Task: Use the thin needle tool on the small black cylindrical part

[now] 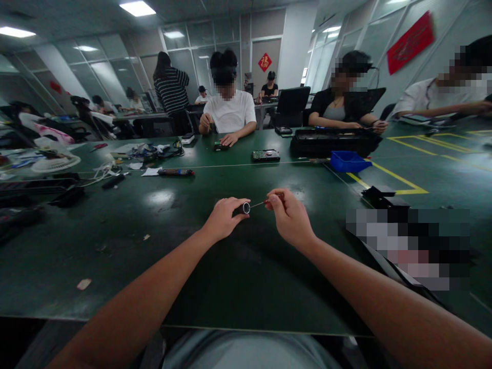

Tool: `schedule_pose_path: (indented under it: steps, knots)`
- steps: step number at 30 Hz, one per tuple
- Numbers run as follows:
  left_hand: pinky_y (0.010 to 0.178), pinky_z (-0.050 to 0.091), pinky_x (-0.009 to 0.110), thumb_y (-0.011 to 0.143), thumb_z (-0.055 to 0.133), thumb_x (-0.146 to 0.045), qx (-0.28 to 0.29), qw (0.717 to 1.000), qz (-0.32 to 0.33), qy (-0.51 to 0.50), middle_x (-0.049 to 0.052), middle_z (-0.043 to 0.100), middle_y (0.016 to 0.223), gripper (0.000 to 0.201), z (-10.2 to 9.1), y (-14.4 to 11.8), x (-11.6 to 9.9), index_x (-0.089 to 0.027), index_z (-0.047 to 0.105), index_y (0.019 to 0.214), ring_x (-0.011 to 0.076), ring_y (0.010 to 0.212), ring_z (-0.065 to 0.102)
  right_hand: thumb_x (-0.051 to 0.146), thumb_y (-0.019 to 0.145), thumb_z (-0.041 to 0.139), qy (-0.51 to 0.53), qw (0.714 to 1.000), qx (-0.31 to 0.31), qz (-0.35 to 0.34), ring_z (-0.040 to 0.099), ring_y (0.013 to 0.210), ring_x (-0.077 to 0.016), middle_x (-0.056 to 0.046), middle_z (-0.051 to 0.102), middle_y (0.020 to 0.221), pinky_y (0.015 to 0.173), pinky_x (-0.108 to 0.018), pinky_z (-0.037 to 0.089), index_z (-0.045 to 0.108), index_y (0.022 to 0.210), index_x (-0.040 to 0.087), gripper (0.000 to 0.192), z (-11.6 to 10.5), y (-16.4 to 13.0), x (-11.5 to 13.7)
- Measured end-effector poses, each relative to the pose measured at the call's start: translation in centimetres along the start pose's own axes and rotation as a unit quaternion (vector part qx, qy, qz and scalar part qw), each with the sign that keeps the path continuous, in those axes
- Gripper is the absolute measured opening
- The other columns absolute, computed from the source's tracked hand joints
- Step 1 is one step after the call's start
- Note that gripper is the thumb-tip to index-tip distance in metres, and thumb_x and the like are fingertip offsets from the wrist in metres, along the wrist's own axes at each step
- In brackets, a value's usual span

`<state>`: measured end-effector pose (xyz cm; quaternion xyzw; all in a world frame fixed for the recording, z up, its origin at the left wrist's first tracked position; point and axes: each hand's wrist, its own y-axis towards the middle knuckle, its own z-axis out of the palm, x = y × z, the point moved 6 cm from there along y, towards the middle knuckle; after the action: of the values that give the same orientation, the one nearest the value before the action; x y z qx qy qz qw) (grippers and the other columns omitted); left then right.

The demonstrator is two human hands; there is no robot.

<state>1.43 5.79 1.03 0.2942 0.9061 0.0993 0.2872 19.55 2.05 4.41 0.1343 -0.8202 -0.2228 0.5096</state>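
Observation:
My left hand (224,218) grips a small black cylinder with a silver-rimmed round end (245,208), held above the green table (154,241). My right hand (290,218) pinches a thin screwdriver (265,203) by its reddish handle; its metal tip points left at the cylinder's open end. Both hands hover close together over the middle of the table, near its centre line.
A blue bin (348,161) and a black tray (330,141) sit far right. A circuit board (266,155), a dark tool (176,172) and cable clutter (154,151) lie across the table. Persons sit opposite and at right. Black parts (380,195) lie near my right arm.

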Motion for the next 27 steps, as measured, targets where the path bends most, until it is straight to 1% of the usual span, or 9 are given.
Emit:
schedule_pose_path:
  steps: [3,8,12,14,18,23,27]
  knots:
    - [0.100,0.042,0.043,0.090,0.068,-0.030,0.003,1.000,-0.009,-0.003,0.006,0.067,0.115,0.042,0.08,0.00,0.17,-0.025,0.060,0.131,0.0242,0.108,0.060,0.037,0.099,0.045,0.017,1.000,-0.001,0.011,0.068,0.076,-0.0196,-0.004,0.071,0.082,0.072,-0.035,0.050,0.057,0.096,0.023,0.019,0.00,0.05,-0.24]
    - [0.099,0.042,0.044,0.089,0.069,-0.031,0.007,1.000,-0.012,-0.009,0.006,0.068,0.113,0.041,0.16,-0.01,0.23,-0.025,0.061,0.129,0.0248,0.106,0.060,0.039,0.099,0.045,0.022,0.999,-0.025,0.013,0.067,0.076,-0.0195,-0.004,0.070,0.082,0.071,-0.034,0.050,0.057,0.096,0.023,0.021,-0.39,-0.05,-0.18]
    - [0.099,0.042,0.044,0.090,0.068,-0.031,0.002,1.000,-0.007,-0.009,0.005,0.068,0.113,0.040,0.09,-0.06,0.14,-0.025,0.061,0.129,0.0246,0.106,0.060,0.039,0.099,0.044,0.028,1.000,0.000,0.009,0.067,0.076,-0.0197,-0.005,0.070,0.082,0.071,-0.034,0.050,0.057,0.096,0.023,0.021,-0.08,-0.11,0.07]
    - [0.100,0.042,0.044,0.090,0.068,-0.031,0.002,1.000,-0.004,-0.009,0.005,0.068,0.113,0.040,0.11,-0.08,0.10,-0.025,0.062,0.128,0.0246,0.107,0.060,0.038,0.099,0.044,0.015,1.000,0.006,0.008,0.068,0.076,-0.0201,-0.005,0.070,0.081,0.071,-0.035,0.049,0.057,0.096,0.022,0.020,0.01,-0.09,0.06]
    - [0.100,0.042,0.044,0.089,0.069,-0.031,0.003,1.000,-0.006,-0.011,0.005,0.068,0.111,0.040,0.11,-0.06,0.05,-0.025,0.062,0.129,0.0242,0.105,0.060,0.037,0.100,0.044,-0.013,1.000,0.000,-0.007,0.068,0.078,-0.0205,-0.005,0.070,0.083,0.072,-0.035,0.049,0.056,0.097,0.023,0.019,-0.09,-0.02,0.03]
    - [0.101,0.042,0.044,0.090,0.068,-0.031,0.005,1.000,-0.017,-0.018,0.006,0.068,0.113,0.040,0.04,-0.08,0.04,-0.024,0.061,0.129,0.0249,0.107,0.060,0.038,0.099,0.044,0.020,1.000,-0.013,0.010,0.066,0.075,-0.0192,-0.004,0.070,0.082,0.071,-0.034,0.049,0.057,0.096,0.022,0.020,-0.32,0.06,-0.24]
    - [0.100,0.042,0.044,0.090,0.068,-0.032,0.006,1.000,-0.010,-0.020,0.006,0.068,0.115,0.040,0.10,-0.08,-0.06,-0.024,0.061,0.129,0.0252,0.108,0.060,0.038,0.099,0.045,0.029,0.999,-0.027,0.011,0.066,0.075,-0.0188,-0.004,0.070,0.082,0.072,-0.034,0.050,0.058,0.096,0.022,0.022,-0.48,0.05,-0.13]
